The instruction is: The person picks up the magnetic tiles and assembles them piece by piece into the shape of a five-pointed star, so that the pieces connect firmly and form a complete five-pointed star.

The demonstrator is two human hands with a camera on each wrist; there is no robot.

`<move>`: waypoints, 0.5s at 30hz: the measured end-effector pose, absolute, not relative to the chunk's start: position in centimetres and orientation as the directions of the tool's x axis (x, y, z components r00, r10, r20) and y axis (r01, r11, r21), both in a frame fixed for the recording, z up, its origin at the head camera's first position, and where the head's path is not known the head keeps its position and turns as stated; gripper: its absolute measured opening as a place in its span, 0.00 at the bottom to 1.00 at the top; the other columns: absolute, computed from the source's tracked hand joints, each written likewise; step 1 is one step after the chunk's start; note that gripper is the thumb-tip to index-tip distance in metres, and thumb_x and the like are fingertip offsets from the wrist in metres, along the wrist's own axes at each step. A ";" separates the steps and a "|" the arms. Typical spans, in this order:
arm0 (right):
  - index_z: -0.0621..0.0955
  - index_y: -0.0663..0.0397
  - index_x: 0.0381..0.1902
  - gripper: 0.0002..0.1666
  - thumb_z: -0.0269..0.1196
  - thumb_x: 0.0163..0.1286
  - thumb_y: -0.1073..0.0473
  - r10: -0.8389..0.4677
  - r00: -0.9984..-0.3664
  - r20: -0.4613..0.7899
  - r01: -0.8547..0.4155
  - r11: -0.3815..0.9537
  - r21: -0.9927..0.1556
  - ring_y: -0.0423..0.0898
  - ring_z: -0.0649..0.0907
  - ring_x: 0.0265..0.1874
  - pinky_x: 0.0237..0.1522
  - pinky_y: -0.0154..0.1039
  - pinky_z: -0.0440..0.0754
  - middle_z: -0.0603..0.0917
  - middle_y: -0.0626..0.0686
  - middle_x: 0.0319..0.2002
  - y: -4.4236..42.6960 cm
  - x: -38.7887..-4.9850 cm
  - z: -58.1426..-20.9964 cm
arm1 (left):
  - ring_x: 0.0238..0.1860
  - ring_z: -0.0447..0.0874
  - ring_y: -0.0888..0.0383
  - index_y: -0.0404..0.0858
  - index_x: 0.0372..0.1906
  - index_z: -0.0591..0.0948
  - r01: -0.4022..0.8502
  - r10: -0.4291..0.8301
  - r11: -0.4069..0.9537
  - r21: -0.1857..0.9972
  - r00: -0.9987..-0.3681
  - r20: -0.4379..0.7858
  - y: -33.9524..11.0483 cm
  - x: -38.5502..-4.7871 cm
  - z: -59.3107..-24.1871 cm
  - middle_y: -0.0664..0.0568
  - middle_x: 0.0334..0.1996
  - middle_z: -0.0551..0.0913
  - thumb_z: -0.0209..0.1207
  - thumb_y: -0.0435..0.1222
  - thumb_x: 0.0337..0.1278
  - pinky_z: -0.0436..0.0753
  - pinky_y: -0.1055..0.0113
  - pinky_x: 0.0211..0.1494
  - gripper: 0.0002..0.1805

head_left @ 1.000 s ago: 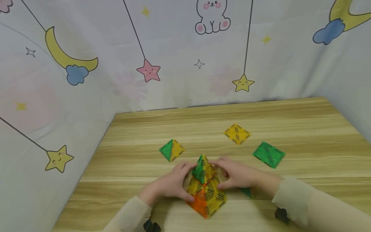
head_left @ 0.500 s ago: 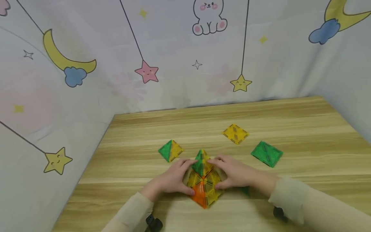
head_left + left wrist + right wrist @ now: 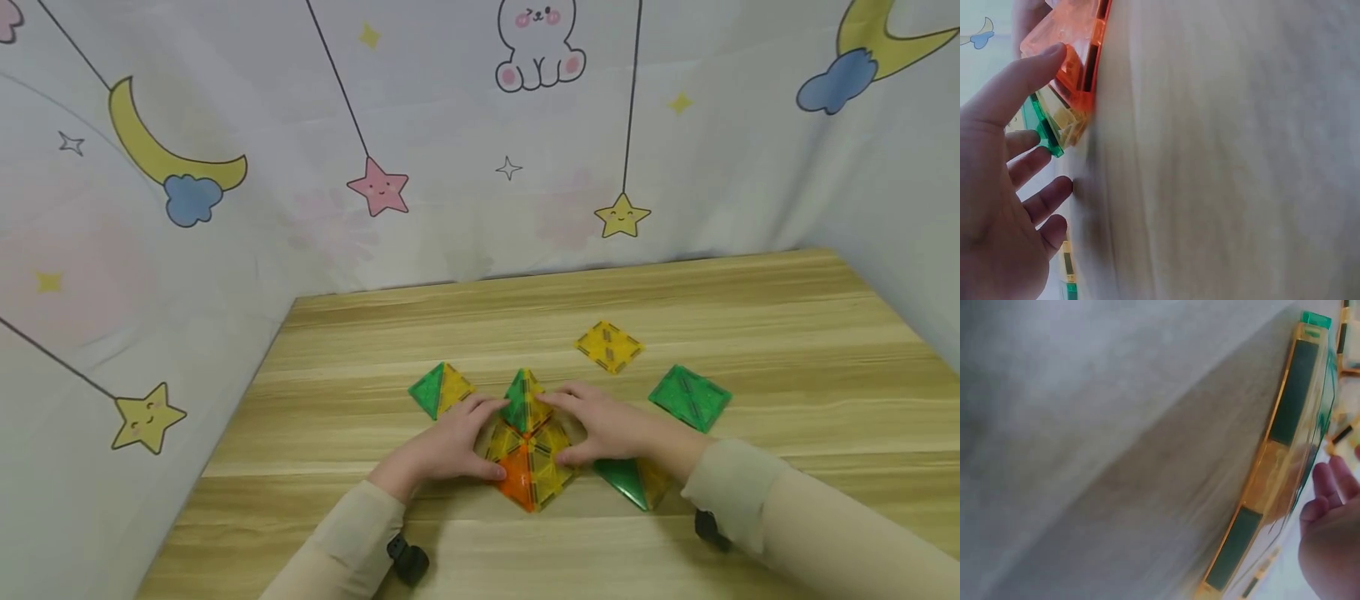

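A structure of translucent magnetic tiles (image 3: 551,467) stands on the table, an orange tile (image 3: 516,477) and yellow ones below, a green-and-yellow peak (image 3: 527,400) behind. My left hand (image 3: 457,442) grips it from the left, thumb on the orange tile and index finger by the green side. On the right, my right hand (image 3: 611,425) holds it with the index finger at the yellow side of the peak and the thumb lower down. In the left wrist view the thumb touches the orange tile (image 3: 1069,37); the other fingers bend loosely beside it.
Flat tile pairs lie around: green and yellow (image 3: 442,390) at left, yellow (image 3: 610,346) behind, green (image 3: 690,397) at right. Another green-and-yellow pair (image 3: 628,482) lies partly under my right forearm. A printed cloth (image 3: 450,242) hangs behind the wooden table (image 3: 375,333).
Both hands have moved the tile structure away from me across the table. More of the green-and-yellow pair beneath my right forearm now shows.
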State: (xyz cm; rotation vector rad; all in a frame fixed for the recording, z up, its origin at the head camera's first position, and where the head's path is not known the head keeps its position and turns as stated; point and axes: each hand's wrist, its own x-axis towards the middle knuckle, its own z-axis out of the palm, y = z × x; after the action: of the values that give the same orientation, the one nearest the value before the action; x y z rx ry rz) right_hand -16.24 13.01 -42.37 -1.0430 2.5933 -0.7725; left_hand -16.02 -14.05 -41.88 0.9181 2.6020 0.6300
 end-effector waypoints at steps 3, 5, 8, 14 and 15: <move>0.64 0.48 0.69 0.48 0.65 0.56 0.35 -0.684 -0.728 -0.046 -0.544 0.617 -0.569 0.53 0.70 0.58 0.55 0.53 0.70 0.65 0.55 0.63 13.7 -16.1 -42.2 | 0.64 0.61 0.46 0.43 0.70 0.61 0.510 0.648 0.698 0.502 -0.749 -0.141 -14.0 -16.0 -41.6 0.47 0.65 0.62 0.68 0.53 0.42 0.63 0.48 0.62 0.49; 0.65 0.48 0.68 0.48 0.65 0.55 0.34 -0.677 -0.735 -0.046 -0.540 0.624 -0.564 0.52 0.70 0.58 0.56 0.53 0.69 0.66 0.54 0.62 14.5 -16.0 -42.3 | 0.64 0.60 0.46 0.43 0.69 0.61 0.508 0.647 0.693 0.512 -0.751 -0.130 -13.7 -15.8 -41.2 0.47 0.65 0.62 0.68 0.54 0.43 0.62 0.48 0.63 0.48; 0.67 0.52 0.66 0.46 0.65 0.56 0.36 -0.676 -0.736 -0.031 -0.556 0.631 -0.541 0.54 0.70 0.58 0.56 0.53 0.68 0.68 0.56 0.61 16.1 -15.6 -42.5 | 0.64 0.60 0.46 0.43 0.69 0.62 0.518 0.650 0.685 0.512 -0.752 -0.108 -12.9 -15.5 -40.3 0.47 0.65 0.62 0.68 0.54 0.43 0.61 0.48 0.63 0.47; 0.69 0.54 0.64 0.45 0.64 0.56 0.34 -0.660 -0.751 -0.027 -0.551 0.648 -0.525 0.57 0.68 0.59 0.56 0.56 0.67 0.68 0.58 0.60 18.6 -14.2 -42.7 | 0.63 0.59 0.46 0.45 0.67 0.66 0.600 0.667 0.704 0.380 -0.742 -0.064 -10.5 -14.7 -39.5 0.49 0.64 0.62 0.66 0.59 0.43 0.58 0.47 0.63 0.45; 0.69 0.54 0.64 0.45 0.64 0.56 0.34 -0.656 -0.755 -0.018 -0.553 0.651 -0.520 0.57 0.67 0.59 0.55 0.56 0.67 0.68 0.58 0.60 18.9 -14.0 -42.7 | 0.62 0.59 0.47 0.46 0.67 0.67 0.611 0.667 0.708 0.353 -0.743 -0.052 -10.0 -14.7 -39.5 0.50 0.63 0.62 0.66 0.60 0.43 0.58 0.47 0.62 0.45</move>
State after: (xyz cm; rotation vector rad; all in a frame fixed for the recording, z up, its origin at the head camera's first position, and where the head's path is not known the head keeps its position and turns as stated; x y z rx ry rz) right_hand -13.96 18.92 -42.68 -0.9880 2.6644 -0.7369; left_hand -14.65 -10.05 -39.45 1.0336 2.7388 0.4725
